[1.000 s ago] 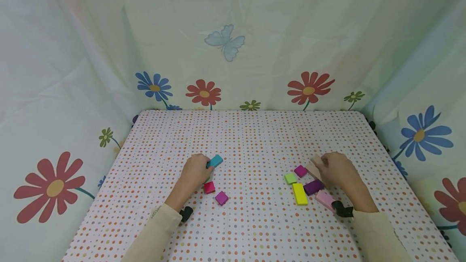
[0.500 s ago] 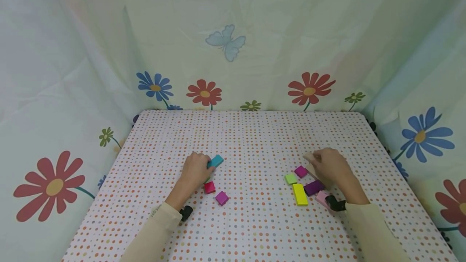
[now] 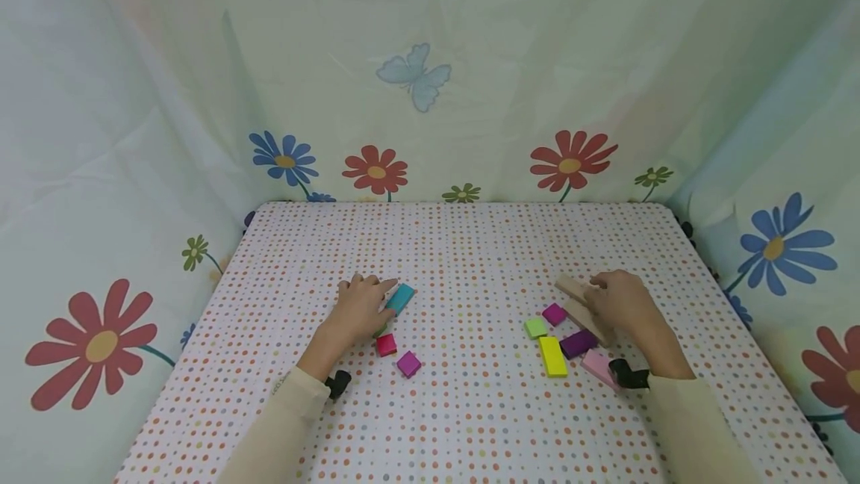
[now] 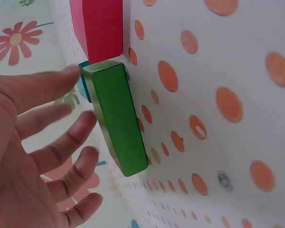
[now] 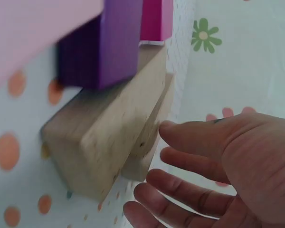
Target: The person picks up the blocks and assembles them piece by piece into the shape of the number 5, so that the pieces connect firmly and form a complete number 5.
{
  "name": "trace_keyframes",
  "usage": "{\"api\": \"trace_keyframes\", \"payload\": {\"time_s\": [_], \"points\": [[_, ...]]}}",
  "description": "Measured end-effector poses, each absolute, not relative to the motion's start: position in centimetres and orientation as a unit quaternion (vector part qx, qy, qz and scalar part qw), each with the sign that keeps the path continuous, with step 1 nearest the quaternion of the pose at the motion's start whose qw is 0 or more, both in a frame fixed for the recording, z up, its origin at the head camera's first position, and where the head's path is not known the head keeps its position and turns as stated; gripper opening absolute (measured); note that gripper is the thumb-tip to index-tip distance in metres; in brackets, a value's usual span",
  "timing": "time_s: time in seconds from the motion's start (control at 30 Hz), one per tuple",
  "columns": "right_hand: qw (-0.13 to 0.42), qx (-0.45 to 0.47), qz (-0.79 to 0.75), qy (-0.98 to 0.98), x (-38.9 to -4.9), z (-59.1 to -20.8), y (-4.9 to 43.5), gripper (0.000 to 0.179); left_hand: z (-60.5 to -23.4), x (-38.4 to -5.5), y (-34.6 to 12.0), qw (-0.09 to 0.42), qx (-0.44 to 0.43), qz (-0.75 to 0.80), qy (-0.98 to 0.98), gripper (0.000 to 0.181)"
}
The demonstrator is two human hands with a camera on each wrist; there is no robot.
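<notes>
My left hand has its fingers spread beside a blue block. In the left wrist view, a green block lies close to the fingertips, with a red block just beyond it; the blue block is mostly hidden behind the green one. My right hand is beside two plain wooden blocks, the farther one and the nearer one, which lie side by side. As the right wrist view shows, the thumb tip is right at the farther block's edge and the fingers are loosely bent, holding nothing.
A magenta block lies right of the red one. Left of the wooden blocks are a purple block, a pink block, a yellow block, a lime block and another magenta block. A flowered curtain borders the table.
My left fingers have let go of the blue block and spread; it has turned slightly. My right hand has shifted a wooden block back and left, then drawn off to the right.
</notes>
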State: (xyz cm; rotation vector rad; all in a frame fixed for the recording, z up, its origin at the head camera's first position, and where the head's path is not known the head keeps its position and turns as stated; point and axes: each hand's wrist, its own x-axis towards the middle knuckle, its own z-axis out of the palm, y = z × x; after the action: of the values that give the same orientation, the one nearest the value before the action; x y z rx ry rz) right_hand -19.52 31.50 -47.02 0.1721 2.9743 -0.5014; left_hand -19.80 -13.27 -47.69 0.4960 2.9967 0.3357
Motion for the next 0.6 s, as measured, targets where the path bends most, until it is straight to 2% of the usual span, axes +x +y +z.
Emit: {"api": "trace_keyframes", "payload": {"time_s": [0.1, 0.2, 0.6], "points": [[0.073, 0.065, -0.159, 0.982, -19.5, -47.1, 32.0, 0.045, -47.6, -19.7, -13.5, 0.077, 0.172, 0.108, 0.976, 0.058], [0.080, 0.064, -0.157, 0.982, -19.4, -47.2, 32.3, 0.042, -47.9, -19.7, -13.5, 0.082, 0.175, 0.117, 0.974, 0.056], [0.076, 0.072, -0.199, 0.974, -19.5, -47.2, 32.0, 0.035, -48.8, -19.6, -13.1, 0.015, 0.179, 0.122, 0.976, 0.039]]}}
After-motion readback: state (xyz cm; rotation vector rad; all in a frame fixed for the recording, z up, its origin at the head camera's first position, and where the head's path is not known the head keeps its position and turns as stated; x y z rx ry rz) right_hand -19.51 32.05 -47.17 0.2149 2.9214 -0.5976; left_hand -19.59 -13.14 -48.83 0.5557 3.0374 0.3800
